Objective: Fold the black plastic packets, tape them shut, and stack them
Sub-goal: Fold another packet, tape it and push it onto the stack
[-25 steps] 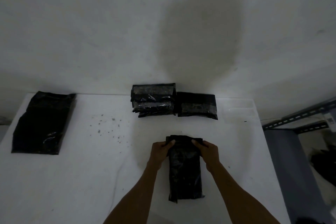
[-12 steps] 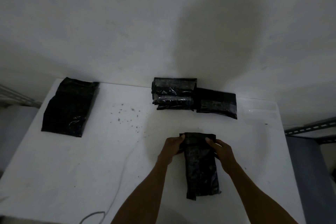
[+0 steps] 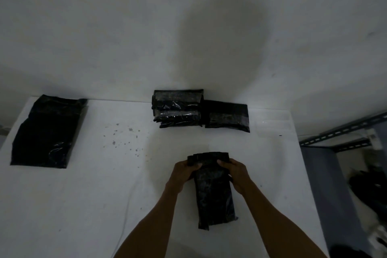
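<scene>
Crinkled, faintly shiny black plastic on the held packet [image 3: 213,191]. Glossy clear tape [image 3: 178,113] across the stacked packets [image 3: 178,100] at the far edge. Matt white, speckled tabletop [image 3: 83,195]. Slotted grey metal angle bar [image 3: 343,130] past the right edge.

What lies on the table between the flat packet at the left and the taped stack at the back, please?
Only bare tabletop with dark specks, in the head view.
</scene>
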Tool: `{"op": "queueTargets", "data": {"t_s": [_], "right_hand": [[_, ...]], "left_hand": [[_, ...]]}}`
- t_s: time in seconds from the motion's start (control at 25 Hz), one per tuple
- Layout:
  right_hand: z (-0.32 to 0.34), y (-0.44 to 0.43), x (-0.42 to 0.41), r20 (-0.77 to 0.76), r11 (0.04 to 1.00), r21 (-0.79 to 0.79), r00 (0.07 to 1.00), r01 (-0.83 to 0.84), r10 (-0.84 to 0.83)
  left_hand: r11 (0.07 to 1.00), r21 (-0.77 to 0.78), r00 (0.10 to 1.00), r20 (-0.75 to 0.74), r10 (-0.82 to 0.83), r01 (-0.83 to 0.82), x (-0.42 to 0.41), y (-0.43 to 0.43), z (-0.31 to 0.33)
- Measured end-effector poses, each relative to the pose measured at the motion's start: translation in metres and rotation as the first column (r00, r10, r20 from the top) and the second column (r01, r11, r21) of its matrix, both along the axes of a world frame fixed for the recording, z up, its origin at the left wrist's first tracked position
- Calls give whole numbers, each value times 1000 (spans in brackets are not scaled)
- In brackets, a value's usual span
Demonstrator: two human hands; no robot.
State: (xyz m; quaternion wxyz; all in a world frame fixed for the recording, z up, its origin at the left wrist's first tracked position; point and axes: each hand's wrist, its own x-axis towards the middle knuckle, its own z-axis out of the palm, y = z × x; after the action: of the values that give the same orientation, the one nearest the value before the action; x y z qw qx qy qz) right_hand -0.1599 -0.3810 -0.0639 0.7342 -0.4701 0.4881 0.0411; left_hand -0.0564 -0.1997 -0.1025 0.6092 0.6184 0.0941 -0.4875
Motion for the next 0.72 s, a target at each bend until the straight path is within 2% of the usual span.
{"op": "queueTargets", "data": {"t_s": [0.32,0.44,0.56,0.72], "right_hand": [[-9,-13,-1,13,997,-81,1000,-6,7],[-10,-13,2,21,997,-79,1000,9,-7],[-10,-14,3,21,997,-67,999,-44,46],[-15,-14,3,5,992,-113,999,-53,54]], "left_hand": [[1000,6,995,99,-15,15,4,-12,-3],[1000,-10,997,77,-2,2,7,-15,-3],[998,-57,999,35,-13,15,9,-14,-4],[999,-52,997,74,18,-14,9,-12,-4]]}}
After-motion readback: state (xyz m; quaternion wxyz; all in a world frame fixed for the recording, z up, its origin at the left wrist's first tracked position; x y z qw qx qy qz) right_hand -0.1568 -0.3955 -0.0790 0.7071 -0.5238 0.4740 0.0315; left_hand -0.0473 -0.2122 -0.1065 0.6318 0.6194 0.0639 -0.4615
